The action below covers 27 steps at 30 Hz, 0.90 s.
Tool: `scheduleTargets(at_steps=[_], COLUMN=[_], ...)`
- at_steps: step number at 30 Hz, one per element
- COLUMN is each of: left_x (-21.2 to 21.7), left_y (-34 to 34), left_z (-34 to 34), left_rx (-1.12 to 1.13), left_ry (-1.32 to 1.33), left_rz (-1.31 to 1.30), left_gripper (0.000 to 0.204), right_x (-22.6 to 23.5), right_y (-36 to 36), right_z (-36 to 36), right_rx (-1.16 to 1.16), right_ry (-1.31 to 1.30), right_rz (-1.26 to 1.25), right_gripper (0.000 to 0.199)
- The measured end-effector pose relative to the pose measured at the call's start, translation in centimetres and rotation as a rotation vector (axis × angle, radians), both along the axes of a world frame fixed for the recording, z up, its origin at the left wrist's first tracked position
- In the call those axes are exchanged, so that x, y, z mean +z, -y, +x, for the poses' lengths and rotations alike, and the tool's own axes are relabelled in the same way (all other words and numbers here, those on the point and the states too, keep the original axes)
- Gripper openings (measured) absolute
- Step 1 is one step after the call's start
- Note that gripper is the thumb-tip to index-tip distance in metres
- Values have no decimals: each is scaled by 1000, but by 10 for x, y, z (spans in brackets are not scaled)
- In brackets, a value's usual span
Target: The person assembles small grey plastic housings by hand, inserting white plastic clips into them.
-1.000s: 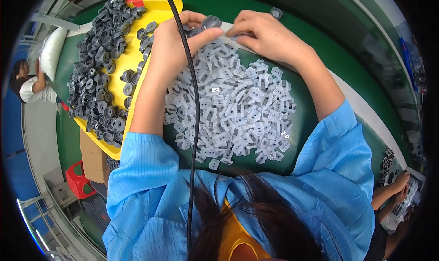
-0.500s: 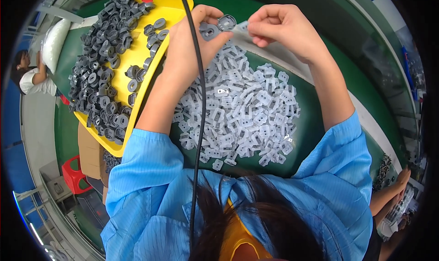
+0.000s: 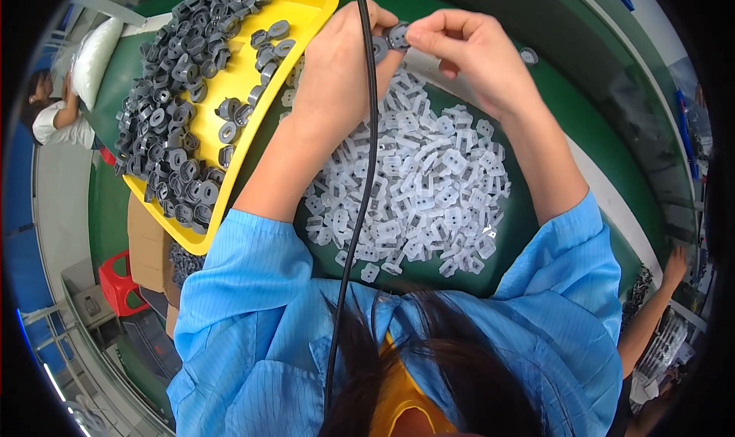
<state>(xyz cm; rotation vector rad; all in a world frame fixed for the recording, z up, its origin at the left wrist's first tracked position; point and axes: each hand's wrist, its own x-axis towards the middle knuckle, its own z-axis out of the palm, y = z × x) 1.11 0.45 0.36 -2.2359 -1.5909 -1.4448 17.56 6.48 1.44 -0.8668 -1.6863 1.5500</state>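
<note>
Your hands have lifted off the white pieces (image 3: 413,192), left hand (image 3: 337,62) and right hand (image 3: 467,50) now pinching one dark grey ring (image 3: 396,36) together above the worktop (image 3: 582,77), beside the yellow tray (image 3: 306,8).

white plastic bag (image 3: 93,50) far left, possibly brown cardboard box (image 3: 149,249) below tray

Small dark grey ring part (image 3: 397,36) raised above white pile, pinched between both hands' fingertips.
</note>
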Motion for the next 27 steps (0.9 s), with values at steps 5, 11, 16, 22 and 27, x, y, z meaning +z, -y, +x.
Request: scheduleTargets(at_steps=[5,11,16,22,27], left_x=[-6,3,10,11,11], left_y=[-3,-2,0,-3,-4], left_z=[-1,1,-9,-18,-20], left_rx=[5,-78,-157,-252,-326], left_ry=[-2,-52,136,311,878], left_rz=[5,-24,-288,-330,-567], left_gripper=[30,31,37,34,37], right_x=[-3,5,16,12,-4], right_y=[1,-4,-7,-3,-21], right_z=[-4,6,15,10,12], right_rx=[-138,75,210,71,32], right_ry=[127,1,75,116,188], right_rz=[263,28,24,173,235], right_gripper=[17,20,17,21,18])
